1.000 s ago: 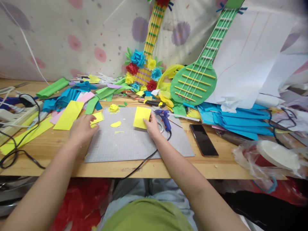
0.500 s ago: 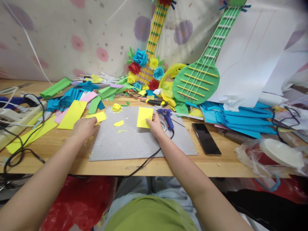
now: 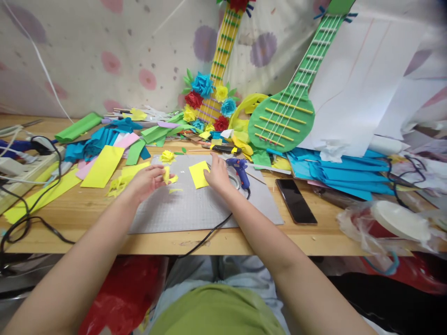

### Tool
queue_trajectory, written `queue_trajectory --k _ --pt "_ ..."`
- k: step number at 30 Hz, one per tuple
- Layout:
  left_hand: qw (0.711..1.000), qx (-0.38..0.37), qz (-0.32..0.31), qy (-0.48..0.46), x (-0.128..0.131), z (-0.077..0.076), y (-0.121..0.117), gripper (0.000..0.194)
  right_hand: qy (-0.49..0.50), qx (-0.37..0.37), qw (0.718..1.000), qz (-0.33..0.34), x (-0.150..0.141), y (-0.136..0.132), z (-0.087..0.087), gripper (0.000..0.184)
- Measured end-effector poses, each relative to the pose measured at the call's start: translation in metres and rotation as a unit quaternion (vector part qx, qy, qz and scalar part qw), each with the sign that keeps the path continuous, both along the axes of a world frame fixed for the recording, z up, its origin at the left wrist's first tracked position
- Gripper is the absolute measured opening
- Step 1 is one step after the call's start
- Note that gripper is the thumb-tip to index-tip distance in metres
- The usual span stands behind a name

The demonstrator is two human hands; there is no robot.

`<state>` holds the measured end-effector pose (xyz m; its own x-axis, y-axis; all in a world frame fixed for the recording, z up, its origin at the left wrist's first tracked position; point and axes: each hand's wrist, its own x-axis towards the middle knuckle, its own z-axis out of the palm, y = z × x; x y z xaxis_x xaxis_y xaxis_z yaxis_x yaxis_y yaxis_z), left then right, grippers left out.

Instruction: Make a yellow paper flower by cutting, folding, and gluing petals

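Note:
My left hand (image 3: 148, 181) is over the left side of the grey cutting mat (image 3: 174, 214), fingers pinched on a small yellow paper piece (image 3: 166, 175). Just past its fingertips lies a yellow petal-shaped scrap (image 3: 173, 179), partly covered. My right hand (image 3: 220, 176) is at the right edge of a yellow paper sheet (image 3: 198, 175) that lies tilted on the mat. Its thumb touches the sheet's edge, while the fingers reach beyond it, apart from the thumb. Behind my left hand sits a yellow paper flower (image 3: 168, 156).
A blue glue gun (image 3: 241, 172) and a tape roll (image 3: 234, 181) lie right of my right hand; the gun's cable crosses the mat. A phone (image 3: 296, 201) lies farther right. Paper strips and scraps (image 3: 103, 166) spread leftward. A green paper instrument (image 3: 282, 121) leans behind.
My left hand has moved right from the yellow strips to over the mat, with a yellow piece in it. The yellow sheet has shifted left and turned, and my right hand's fingers are no longer behind it.

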<state>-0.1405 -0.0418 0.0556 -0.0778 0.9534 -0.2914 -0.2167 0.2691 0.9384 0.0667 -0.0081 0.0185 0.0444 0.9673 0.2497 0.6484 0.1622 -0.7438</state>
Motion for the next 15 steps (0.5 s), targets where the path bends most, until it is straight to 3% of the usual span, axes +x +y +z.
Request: queue_trajectory --k 2,4,6,8,11,15 --pt "0.999 -0.018 -0.031 -0.003 0.017 0.0 -0.003 0.024 0.016 0.023 1.0 0.014 -0.004 -0.003 0.005 0.048" --pt "0.997 -0.028 -0.066 0.008 0.031 0.0 -0.005 0.026 0.103 -0.06 0.991 0.061 -0.009 -0.006 0.009 0.039" --pt "0.994 -0.037 -0.096 0.024 0.04 0.0 -0.006 0.028 0.214 -0.174 0.954 0.114 -0.012 -0.008 0.012 0.03" --pt "0.991 -0.045 -0.117 0.039 0.046 0.0 -0.006 0.029 0.283 -0.241 0.916 0.148 -0.014 -0.01 0.013 0.02" --pt "0.986 -0.042 -0.145 0.07 0.05 -0.002 -0.006 0.036 0.304 -0.258 0.902 0.167 -0.015 -0.011 0.01 0.012" --pt "0.981 -0.033 -0.141 0.13 0.05 -0.002 -0.007 0.052 0.294 -0.254 0.907 0.166 -0.013 -0.012 0.008 0.01"
